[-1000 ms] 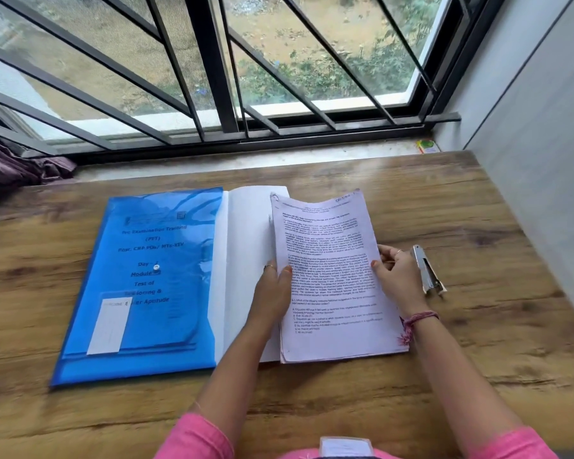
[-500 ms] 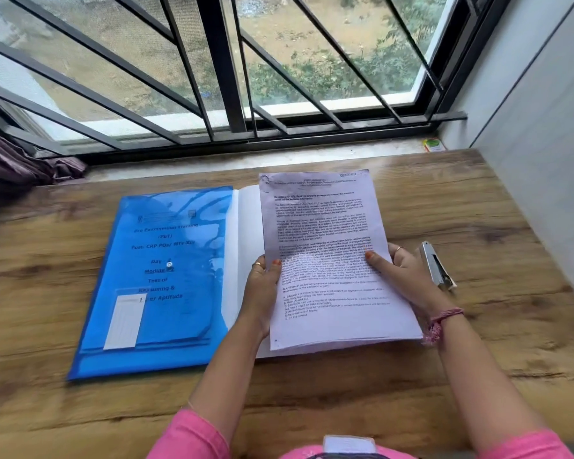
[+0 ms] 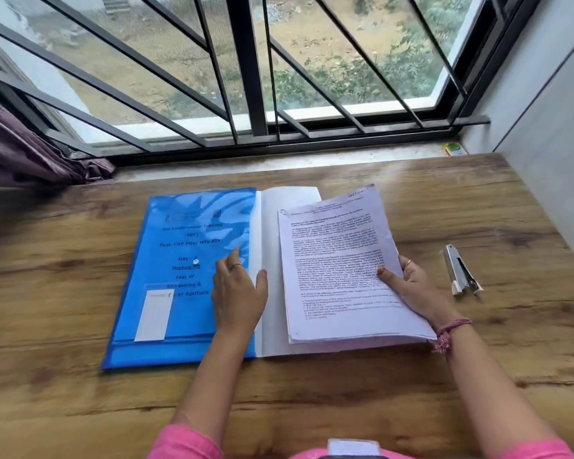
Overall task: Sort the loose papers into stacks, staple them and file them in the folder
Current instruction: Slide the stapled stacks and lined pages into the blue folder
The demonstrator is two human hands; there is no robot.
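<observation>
— Where's your stack of papers (image 3: 352,270) right now?

— In your right hand (image 3: 411,286). Your thumb lies on the printed top sheet and your fingers curl under the stack's right edge, so you grip it there. The stack is tilted, its top leaning toward the table's right edge, and it hangs over the open right half of the folder.

— And the folder (image 3: 186,276)?

— It lies open and flat at the middle of the table (image 3: 411,392), nearer the window edge than your edge. The blue plastic cover is on the left, with printed text showing through it. A plain white sheet (image 3: 272,226) lies on the right half, mostly hidden by your stack.

— What's your left hand (image 3: 237,293) doing?

— It rests on the blue cover beside the fold, fingers straight and loosely spread, thumb toward the white sheet. It holds nothing.

— The stapler (image 3: 461,273)?

— Flat on the table to the right of your right hand, apart from the papers, toward the right edge.

— Anything else?

— A small green and yellow packet (image 3: 454,149) sits on the sill past the table's far right corner, and a dark purple curtain (image 3: 24,154) hangs beyond the far left corner.
</observation>
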